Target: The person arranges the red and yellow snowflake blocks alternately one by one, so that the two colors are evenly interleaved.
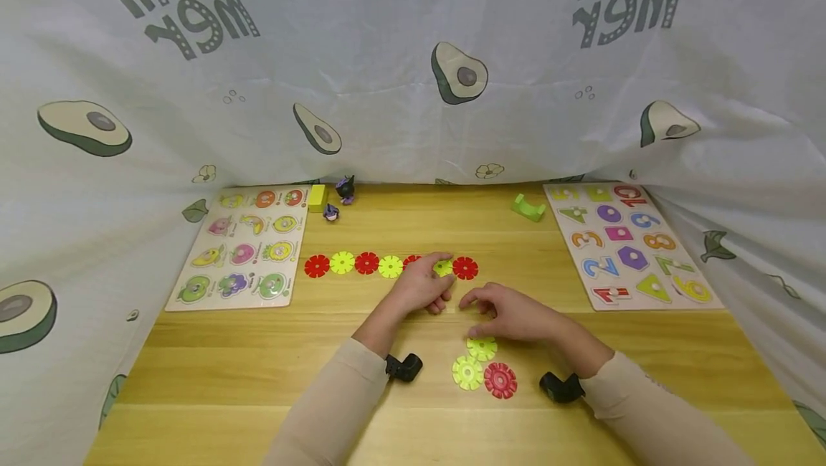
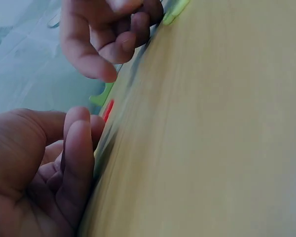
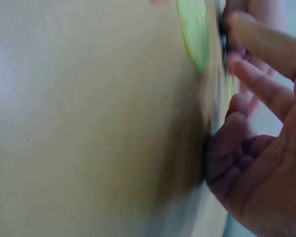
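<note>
A row of toothed plastic discs, red and yellow-green by turns, lies across the table. My left hand is over the right part of the row, index finger and thumb on either side of a yellow-green disc. It partly covers a red disc; another red disc ends the row, just beyond its fingertips. Lower right, my right hand hovers with loosely bent fingers and nothing visible in them. Its thumb is near a yellow-green disc, beside another yellow-green disc and a red disc.
A fruit puzzle board lies at left, a number puzzle board at right. Along the back are a yellow block, two small dark figures and a green curved piece. A patterned cloth hangs behind the table.
</note>
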`<move>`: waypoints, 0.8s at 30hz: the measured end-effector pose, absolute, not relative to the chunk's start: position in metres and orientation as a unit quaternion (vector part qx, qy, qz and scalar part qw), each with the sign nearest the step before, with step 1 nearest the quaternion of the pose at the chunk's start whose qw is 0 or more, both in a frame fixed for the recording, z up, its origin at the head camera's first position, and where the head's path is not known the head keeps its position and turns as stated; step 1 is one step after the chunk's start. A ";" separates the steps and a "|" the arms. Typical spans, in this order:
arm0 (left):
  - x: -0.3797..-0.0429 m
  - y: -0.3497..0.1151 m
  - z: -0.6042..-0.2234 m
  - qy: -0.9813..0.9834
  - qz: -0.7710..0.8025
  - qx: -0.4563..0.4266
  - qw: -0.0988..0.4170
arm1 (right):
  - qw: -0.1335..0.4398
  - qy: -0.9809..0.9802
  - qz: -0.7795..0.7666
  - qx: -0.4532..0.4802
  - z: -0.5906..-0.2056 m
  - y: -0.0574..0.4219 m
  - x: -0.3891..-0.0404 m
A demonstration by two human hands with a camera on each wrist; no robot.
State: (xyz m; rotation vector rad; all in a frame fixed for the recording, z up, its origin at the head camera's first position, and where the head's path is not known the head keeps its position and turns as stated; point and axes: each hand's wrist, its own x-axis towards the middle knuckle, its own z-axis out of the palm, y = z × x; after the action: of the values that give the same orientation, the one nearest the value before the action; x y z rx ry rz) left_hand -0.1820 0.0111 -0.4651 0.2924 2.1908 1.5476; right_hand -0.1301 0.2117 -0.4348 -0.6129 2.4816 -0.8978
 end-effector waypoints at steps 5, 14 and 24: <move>-0.186 0.024 -0.463 0.782 0.556 0.146 0.242 | 0.212 0.889 -0.283 -0.292 -0.431 0.204 -0.108; -0.184 0.039 -0.458 0.833 0.490 0.118 0.227 | 0.176 0.901 -0.196 -0.345 -0.428 0.192 -0.088; -0.184 0.041 -0.459 0.841 0.485 0.099 0.217 | 0.166 0.898 -0.214 -0.348 -0.433 0.185 -0.084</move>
State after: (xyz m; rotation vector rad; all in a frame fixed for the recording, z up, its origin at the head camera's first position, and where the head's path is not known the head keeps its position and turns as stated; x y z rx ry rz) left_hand -0.1837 0.0414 -0.4592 0.2754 2.3299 1.3441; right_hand -0.0835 0.1851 -0.4327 -0.9908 2.5559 -0.6093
